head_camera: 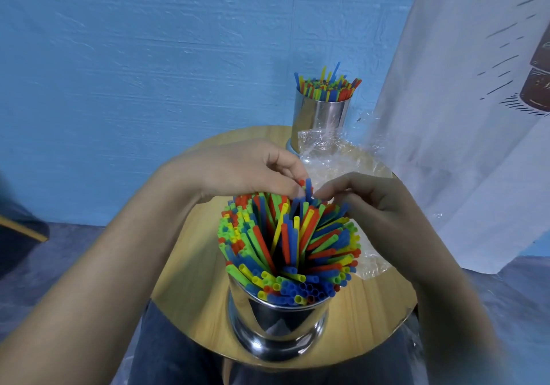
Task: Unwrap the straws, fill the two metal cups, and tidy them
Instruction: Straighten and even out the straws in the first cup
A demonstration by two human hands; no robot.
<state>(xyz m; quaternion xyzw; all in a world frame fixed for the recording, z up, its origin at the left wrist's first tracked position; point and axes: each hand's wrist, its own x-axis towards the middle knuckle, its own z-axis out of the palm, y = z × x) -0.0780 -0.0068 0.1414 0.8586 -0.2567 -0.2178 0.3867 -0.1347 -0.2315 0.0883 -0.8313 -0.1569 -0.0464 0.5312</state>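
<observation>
On one round table (190,236) with two metal cups, the left hand (247,170) pinches a few straws (285,242) in the near cup (276,325), the right hand (372,203) touches them with its grip unclear, and the far cup (320,120) stands full.

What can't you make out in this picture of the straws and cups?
Head view:
- Far cup base: partly behind plastic wrap.
- Right hand grip: fingertips buried among straws.
- Near cup inside: straws fill it.
- Right forearm: blurred towards the frame edge.
</observation>
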